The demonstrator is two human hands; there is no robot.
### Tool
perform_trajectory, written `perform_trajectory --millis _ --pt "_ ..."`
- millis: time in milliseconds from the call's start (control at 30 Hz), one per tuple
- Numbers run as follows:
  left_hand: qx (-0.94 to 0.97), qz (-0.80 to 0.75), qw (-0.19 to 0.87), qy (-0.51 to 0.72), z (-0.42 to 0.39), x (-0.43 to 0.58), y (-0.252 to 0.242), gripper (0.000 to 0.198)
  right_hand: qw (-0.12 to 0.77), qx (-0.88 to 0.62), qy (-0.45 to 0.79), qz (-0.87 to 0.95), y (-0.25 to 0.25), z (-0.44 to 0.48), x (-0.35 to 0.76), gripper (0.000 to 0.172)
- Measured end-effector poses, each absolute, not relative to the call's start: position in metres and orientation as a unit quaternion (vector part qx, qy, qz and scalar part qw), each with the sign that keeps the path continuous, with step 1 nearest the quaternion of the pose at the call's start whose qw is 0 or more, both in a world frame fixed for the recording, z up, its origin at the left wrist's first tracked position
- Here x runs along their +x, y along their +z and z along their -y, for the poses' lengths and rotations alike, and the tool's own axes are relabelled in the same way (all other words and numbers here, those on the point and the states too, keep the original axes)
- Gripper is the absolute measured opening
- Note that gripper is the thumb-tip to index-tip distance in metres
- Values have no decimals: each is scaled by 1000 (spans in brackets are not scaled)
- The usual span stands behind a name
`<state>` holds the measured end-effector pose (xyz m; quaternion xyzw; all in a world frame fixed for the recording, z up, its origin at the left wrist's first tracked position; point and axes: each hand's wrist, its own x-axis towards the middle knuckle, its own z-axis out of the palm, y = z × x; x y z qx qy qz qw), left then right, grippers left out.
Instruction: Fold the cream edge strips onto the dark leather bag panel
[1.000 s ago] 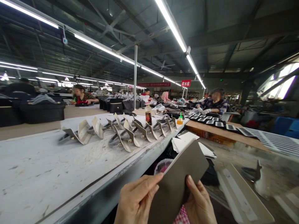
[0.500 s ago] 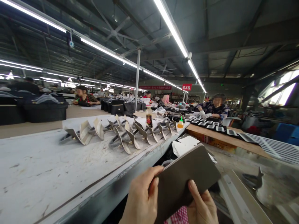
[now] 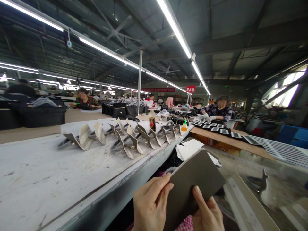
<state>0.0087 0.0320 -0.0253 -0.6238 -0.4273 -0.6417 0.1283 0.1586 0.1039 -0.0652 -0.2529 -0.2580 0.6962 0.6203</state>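
A flat dark grey-brown panel [image 3: 197,176] with rounded corners, which looks like leather, is tilted up in front of me. At its left edge my left hand [image 3: 152,200] is closed, with thumb and index fingertips at the upper left rim. My right hand [image 3: 208,210] grips the lower right part, its thumb flat on the near face and its fingers behind, mostly hidden. Just beyond the panel lie several white sheets [image 3: 189,148]. Rows of curved beige-lined pieces with metal clasps [image 3: 145,136] stand on the white-topped table [image 3: 48,179] to the left.
A dark-labelled bottle [image 3: 152,120] and a small green-capped bottle of amber liquid [image 3: 184,126] stand on the table. Dark pieces with pale panels [image 3: 224,131] line a board at right, where a gloved co-worker [image 3: 218,110] works. Black bags [image 3: 42,112] stand at far left.
My left thumb and index finger have shifted slightly along the panel's upper left edge, with the thumb further out. The panel stays in both hands. The whole view has moved a little.
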Motion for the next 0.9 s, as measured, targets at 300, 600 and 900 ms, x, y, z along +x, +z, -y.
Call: perform_trajectory --millis 300,600,900 --pt "-594 450 187 -640 -38 12 -27 20 641 -263 674 256 -68 -101 156 35" --pt "-601 441 180 -642 -38 11 -17 8 642 -274 663 269 -75 -101 153 38" --pt "-615 424 169 -643 -25 7 -7 11 622 -265 689 262 -52 -82 141 39"
